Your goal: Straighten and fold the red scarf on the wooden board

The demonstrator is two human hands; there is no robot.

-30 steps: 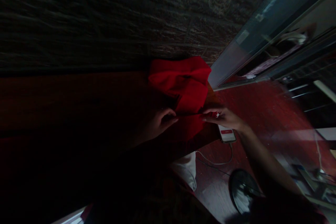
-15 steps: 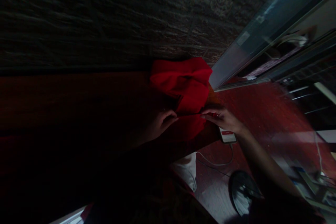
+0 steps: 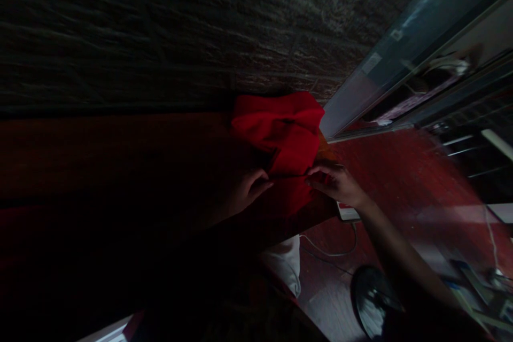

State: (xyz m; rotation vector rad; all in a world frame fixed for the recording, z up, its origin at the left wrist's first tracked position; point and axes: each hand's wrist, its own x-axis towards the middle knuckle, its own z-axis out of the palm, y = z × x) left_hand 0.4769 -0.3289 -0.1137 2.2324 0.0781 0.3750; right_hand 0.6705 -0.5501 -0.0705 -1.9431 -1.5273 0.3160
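Head view shows the left hand and right hand pinching opposite ends of a crease in the red cloth, probably to hold it straight, its bulk lying rumpled near the tabletop's far right corner.

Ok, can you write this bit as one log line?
left hand: pinching red cloth at crease | right hand: pinching crease's other end | red cloth: on wooden table | phone: partly hidden by right hand
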